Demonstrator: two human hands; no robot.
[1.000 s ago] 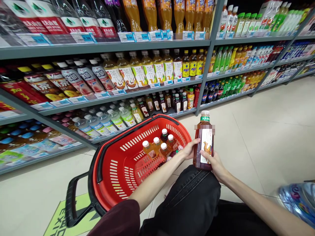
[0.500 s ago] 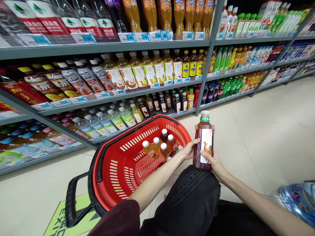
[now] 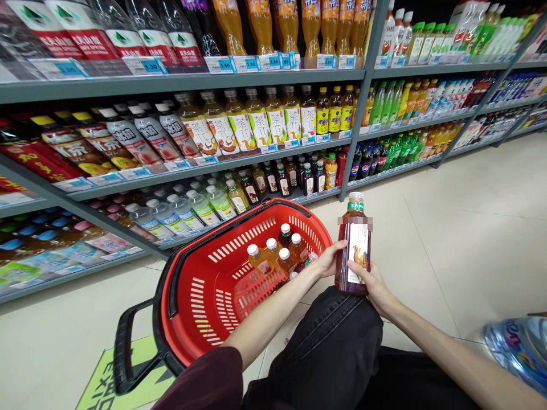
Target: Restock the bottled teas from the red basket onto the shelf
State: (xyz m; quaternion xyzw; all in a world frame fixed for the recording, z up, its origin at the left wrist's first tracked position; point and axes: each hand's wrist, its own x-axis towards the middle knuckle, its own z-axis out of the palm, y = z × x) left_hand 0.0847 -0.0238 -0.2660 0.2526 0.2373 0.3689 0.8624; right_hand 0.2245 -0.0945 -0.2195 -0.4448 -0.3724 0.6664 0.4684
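Note:
Both my hands hold one upright bottle of dark tea (image 3: 355,256) just above my knee. It has a pale cap, a green neck band and a white label with a camel picture; a blurred patch covers its upper part. My left hand (image 3: 330,259) grips its left side, fingers partly behind it. From the lower right my right hand (image 3: 375,285) grips it, thumb across the label. To the left stands a red shopping basket (image 3: 188,330) with black handles. Several bottles with white caps (image 3: 285,259) sit in it, amber and dark, partly hidden by my left forearm.
Grey shelves (image 3: 256,151) packed with drink bottles run along the far side. A large clear plastic bottle or jug (image 3: 519,353) lies at the right edge. Under the basket's handle is a green exit sign (image 3: 102,381) on the tiled floor (image 3: 448,228). My bent knee (image 3: 333,336) is beneath the bottle.

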